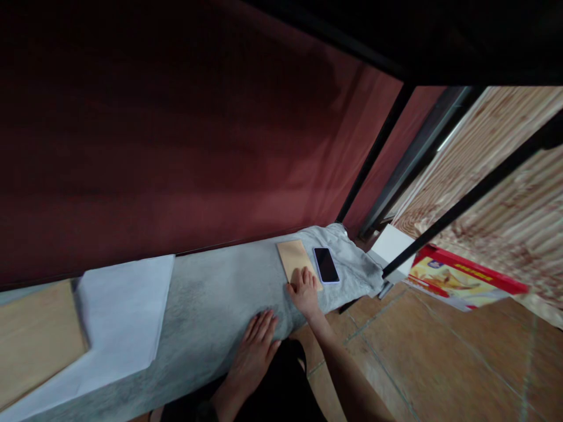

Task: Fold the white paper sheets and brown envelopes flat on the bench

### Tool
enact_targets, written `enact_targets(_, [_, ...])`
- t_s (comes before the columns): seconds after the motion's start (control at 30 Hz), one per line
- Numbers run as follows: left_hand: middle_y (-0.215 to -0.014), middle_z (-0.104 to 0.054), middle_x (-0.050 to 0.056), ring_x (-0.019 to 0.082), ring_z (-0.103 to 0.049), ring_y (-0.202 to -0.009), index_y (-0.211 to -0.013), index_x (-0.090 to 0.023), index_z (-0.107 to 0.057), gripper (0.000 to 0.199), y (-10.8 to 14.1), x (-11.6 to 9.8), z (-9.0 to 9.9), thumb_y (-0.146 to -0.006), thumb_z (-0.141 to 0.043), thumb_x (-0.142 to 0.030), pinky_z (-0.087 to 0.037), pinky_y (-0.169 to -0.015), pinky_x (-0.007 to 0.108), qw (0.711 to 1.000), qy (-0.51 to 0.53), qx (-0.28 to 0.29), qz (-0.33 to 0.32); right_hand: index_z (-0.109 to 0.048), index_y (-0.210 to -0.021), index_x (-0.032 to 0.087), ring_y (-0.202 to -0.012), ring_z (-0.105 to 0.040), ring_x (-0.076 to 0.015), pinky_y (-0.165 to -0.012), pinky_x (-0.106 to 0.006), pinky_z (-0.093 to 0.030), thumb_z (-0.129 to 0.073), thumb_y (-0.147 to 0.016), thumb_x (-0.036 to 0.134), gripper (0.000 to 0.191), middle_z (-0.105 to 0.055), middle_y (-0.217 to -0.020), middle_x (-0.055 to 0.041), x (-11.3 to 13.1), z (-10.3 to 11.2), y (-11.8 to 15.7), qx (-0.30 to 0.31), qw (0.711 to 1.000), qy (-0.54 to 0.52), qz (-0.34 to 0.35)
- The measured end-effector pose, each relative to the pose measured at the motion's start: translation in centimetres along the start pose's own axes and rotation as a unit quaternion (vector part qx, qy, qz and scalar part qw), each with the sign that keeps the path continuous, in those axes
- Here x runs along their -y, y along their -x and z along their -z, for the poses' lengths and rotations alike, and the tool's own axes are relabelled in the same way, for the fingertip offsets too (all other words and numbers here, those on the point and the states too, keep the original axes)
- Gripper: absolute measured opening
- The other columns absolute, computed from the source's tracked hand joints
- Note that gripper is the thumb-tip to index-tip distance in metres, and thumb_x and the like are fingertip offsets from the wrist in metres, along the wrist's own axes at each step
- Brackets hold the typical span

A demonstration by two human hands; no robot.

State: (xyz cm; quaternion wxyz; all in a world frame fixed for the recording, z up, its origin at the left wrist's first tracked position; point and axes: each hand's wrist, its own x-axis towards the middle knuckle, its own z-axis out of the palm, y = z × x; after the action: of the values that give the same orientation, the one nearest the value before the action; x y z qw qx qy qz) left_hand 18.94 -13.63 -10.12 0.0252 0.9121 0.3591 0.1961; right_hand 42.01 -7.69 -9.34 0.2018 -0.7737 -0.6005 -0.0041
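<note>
My left hand (255, 351) lies flat at the front edge of the grey cloth-covered surface (220, 293), its fingers stretched out and nothing in it. To the right, my right hand (304, 292) rests with its fingers spread on the lower part of a tan paper piece (291, 258), which lies flat on the cloth. A phone (326, 265) with a dark screen and pale edge lies just right of the paper, apart from my fingers.
White sheets (123, 316) and a larger brown envelope or paper (39, 337) lie at the left. Black frame posts (378, 146) rise at the right. A white box (391, 249) and a red and yellow carton (466, 278) stand beyond the surface's right end.
</note>
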Motion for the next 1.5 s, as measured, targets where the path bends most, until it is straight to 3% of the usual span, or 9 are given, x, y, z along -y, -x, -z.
enact_targets(0.33, [-0.154,-0.050,0.010,0.027,-0.047,-0.141,-0.149,-0.022,-0.047,0.053,2.5,5.9,2.6,-0.102,-0.037,-0.044,-0.040,-0.117,0.050,0.995,-0.058,-0.061,0.062,-0.041,-0.154,0.016,-0.149,-0.030,-0.0380,-0.117,-0.061,-0.020,-0.046,-0.102,0.040,0.057,-0.033,-0.161,-0.0221,1.8,0.5,-3.8,-0.001,0.999,0.050,-0.001])
enact_targets(0.63, [-0.154,-0.049,0.014,0.028,-0.046,-0.142,-0.150,-0.017,-0.044,0.057,4.4,7.1,2.7,-0.102,-0.036,-0.045,-0.039,-0.118,0.049,0.984,-0.063,-0.083,0.147,-0.040,-0.154,0.016,-0.147,-0.033,-0.0400,-0.114,-0.065,-0.020,-0.042,-0.104,0.043,0.057,-0.033,-0.160,-0.0251,0.7,-1.5,-3.4,0.011,0.998,0.063,0.005])
enact_targets(0.77, [-0.156,-0.045,0.018,0.031,-0.037,-0.148,-0.149,-0.014,-0.045,0.061,5.0,8.9,4.6,-0.101,-0.034,-0.047,-0.032,-0.121,0.051,0.959,-0.094,-0.125,0.236,-0.041,-0.154,0.016,-0.147,-0.033,-0.0399,-0.114,-0.064,-0.020,-0.043,-0.104,0.044,0.058,-0.033,-0.160,-0.0250,0.8,-1.6,-3.3,0.001,0.997,0.072,0.008])
enact_targets(0.93, [-0.159,-0.035,0.027,0.037,-0.018,-0.154,-0.150,-0.001,-0.040,0.068,7.4,10.8,7.9,-0.101,-0.026,-0.046,-0.021,-0.121,0.059,0.898,-0.152,-0.144,0.387,-0.043,-0.153,0.015,-0.144,-0.037,-0.0394,-0.112,-0.062,-0.026,-0.039,-0.104,0.044,0.056,-0.038,-0.157,-0.0250,1.0,-0.8,-3.6,0.002,0.995,0.100,0.011])
enact_targets(1.07, [-0.158,-0.034,0.031,0.040,-0.019,-0.153,-0.151,0.003,-0.035,0.073,10.1,11.2,9.3,-0.099,-0.027,-0.047,-0.021,-0.119,0.061,0.868,-0.189,-0.108,0.446,-0.038,-0.155,0.012,-0.145,-0.037,-0.0380,-0.112,-0.059,-0.031,-0.036,-0.104,0.041,0.059,-0.037,-0.158,-0.0238,2.3,-0.5,-2.4,-0.041,0.994,0.076,0.066])
enact_targets(1.17, [-0.153,-0.042,0.030,0.039,-0.031,-0.148,-0.148,0.002,-0.042,0.072,11.4,11.3,9.6,-0.097,-0.033,-0.049,-0.028,-0.116,0.058,0.869,-0.198,-0.047,0.452,-0.036,-0.156,0.011,-0.147,-0.036,-0.0334,-0.114,-0.052,-0.034,-0.037,-0.103,0.038,0.059,-0.035,-0.160,-0.0210,4.5,-1.2,0.5,-0.046,0.987,0.031,0.148])
enact_targets(1.23, [-0.150,-0.046,0.029,0.040,-0.038,-0.144,-0.144,0.001,-0.047,0.070,11.6,11.3,9.9,-0.096,-0.037,-0.049,-0.032,-0.114,0.055,0.866,-0.216,-0.012,0.450,-0.038,-0.155,0.017,-0.146,-0.038,-0.0302,-0.115,-0.049,-0.035,-0.040,-0.103,0.036,0.056,-0.038,-0.160,-0.0155,6.0,-1.8,2.9,-0.030,0.980,0.010,0.196])
enact_targets(1.37, [-0.146,-0.054,0.022,0.036,-0.049,-0.135,-0.140,-0.006,-0.055,0.056,11.2,11.3,11.0,-0.099,-0.037,-0.041,-0.039,-0.109,0.049,0.864,-0.244,0.045,0.439,-0.048,-0.150,0.021,-0.142,-0.044,-0.0288,-0.117,-0.048,-0.031,-0.044,-0.102,0.033,0.049,-0.047,-0.155,-0.0117,8.0,-2.4,6.1,-0.018,0.979,-0.009,0.204])
enact_targets(1.5, [-0.143,-0.059,0.015,0.031,-0.055,-0.131,-0.136,-0.014,-0.059,0.046,11.4,11.6,12.0,-0.101,-0.036,-0.032,-0.045,-0.104,0.043,0.874,-0.221,0.081,0.424,-0.053,-0.146,0.020,-0.140,-0.047,-0.0276,-0.118,-0.047,-0.030,-0.045,-0.102,0.031,0.046,-0.051,-0.152,-0.0116,8.2,-2.0,6.4,-0.020,0.981,-0.018,0.191])
